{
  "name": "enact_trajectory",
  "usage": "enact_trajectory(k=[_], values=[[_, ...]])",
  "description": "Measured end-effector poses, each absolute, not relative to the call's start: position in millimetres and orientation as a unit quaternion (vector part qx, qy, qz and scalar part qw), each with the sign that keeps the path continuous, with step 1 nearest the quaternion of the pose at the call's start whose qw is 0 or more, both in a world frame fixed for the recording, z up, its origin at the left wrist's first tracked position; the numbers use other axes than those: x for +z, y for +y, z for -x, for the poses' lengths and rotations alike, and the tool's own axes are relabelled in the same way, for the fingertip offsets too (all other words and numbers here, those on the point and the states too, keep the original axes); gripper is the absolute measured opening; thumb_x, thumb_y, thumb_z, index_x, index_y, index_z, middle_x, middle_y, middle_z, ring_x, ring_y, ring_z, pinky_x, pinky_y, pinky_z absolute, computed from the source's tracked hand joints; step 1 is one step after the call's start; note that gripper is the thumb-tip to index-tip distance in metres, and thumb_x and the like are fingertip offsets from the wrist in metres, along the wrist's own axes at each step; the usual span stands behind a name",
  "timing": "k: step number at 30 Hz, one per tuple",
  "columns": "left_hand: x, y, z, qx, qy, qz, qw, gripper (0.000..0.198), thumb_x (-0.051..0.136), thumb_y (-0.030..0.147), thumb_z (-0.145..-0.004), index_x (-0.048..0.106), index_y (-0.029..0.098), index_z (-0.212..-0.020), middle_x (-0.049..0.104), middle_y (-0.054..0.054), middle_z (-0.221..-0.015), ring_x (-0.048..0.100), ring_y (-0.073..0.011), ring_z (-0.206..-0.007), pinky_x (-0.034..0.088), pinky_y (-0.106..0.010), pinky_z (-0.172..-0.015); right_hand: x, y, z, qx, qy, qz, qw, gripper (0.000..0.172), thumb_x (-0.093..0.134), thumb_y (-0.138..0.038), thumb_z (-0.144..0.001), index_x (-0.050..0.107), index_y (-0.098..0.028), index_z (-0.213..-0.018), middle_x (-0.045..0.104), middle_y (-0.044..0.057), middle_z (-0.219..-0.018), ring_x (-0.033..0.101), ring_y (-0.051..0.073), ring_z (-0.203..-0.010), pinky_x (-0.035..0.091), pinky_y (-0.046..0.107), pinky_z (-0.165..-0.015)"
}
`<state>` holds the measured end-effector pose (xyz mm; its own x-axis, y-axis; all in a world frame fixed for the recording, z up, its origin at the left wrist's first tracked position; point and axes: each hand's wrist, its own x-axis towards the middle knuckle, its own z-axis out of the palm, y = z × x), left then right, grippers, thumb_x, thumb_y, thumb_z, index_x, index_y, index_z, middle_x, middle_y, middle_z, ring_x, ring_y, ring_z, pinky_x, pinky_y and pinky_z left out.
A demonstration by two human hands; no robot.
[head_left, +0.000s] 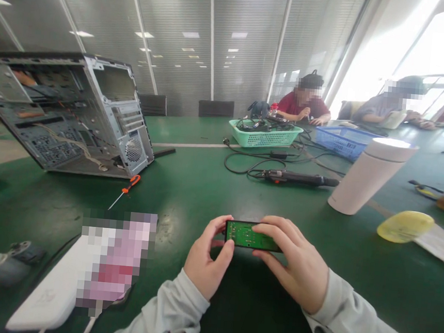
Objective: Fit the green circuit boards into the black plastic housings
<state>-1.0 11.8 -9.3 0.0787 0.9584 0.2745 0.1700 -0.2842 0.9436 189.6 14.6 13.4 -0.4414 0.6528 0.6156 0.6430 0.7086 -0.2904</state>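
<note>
Between my two hands is a green circuit board in a black frame (242, 234), its face turned up toward me with small solder points on it. My left hand (211, 259) is closed on its left end, thumb at the near edge and fingers at the far side. The right end is gripped by my right hand (295, 261), whose fingers lie over the board's face and hide part of it, with the thumb at the near edge. Left of my hands, an orange-handled screwdriver (130, 185) rests by the open computer case (126, 142).
A white power bank (54, 286) and a pixelated pink item (120, 261) lie at left. Ahead are a black electric screwdriver (298, 178), a green basket (263, 138) of cables and a blue basket (341, 140). A pink bottle (369, 174) stands right. Two people sit at the far side.
</note>
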Motion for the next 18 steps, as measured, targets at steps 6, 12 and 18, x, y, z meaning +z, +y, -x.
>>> enact_trajectory(k=[6,12,18], values=[[-7.6,11.9,3.1,0.465,0.463,-0.69,0.306,0.031,0.055,0.023,-0.081,0.054,0.024,-0.113,0.059,-0.008,-0.123,0.056,-0.0212,-0.11,0.051,-0.034,-0.084,24.3,16.4,-197.3,-0.033,-0.862,0.366,0.349,0.025,0.046,-0.029,-0.093,0.041,-0.019,-0.116,0.048,0.01,-0.11,0.046,0.022,-0.104,0.048,0.037,-0.085],[-8.5,13.4,4.4,0.458,0.458,-0.709,0.28,0.024,0.055,0.023,-0.082,0.055,0.023,-0.105,0.06,-0.008,-0.122,0.056,-0.0219,-0.111,0.052,-0.036,-0.084,22.6,14.5,-198.9,-0.008,-0.857,0.39,0.337,0.034,0.049,-0.034,-0.092,0.041,-0.02,-0.122,0.048,0.009,-0.112,0.046,0.021,-0.105,0.05,0.035,-0.082],[-9.8,12.1,3.6,0.459,0.426,-0.741,0.243,0.023,0.049,0.02,-0.085,0.05,0.022,-0.108,0.058,-0.01,-0.123,0.055,-0.0215,-0.113,0.051,-0.037,-0.087,14.3,18.5,-200.1,0.065,-0.844,0.404,0.347,0.038,0.059,-0.039,-0.087,0.045,-0.022,-0.117,0.048,0.006,-0.105,0.048,0.019,-0.096,0.047,0.034,-0.08]])
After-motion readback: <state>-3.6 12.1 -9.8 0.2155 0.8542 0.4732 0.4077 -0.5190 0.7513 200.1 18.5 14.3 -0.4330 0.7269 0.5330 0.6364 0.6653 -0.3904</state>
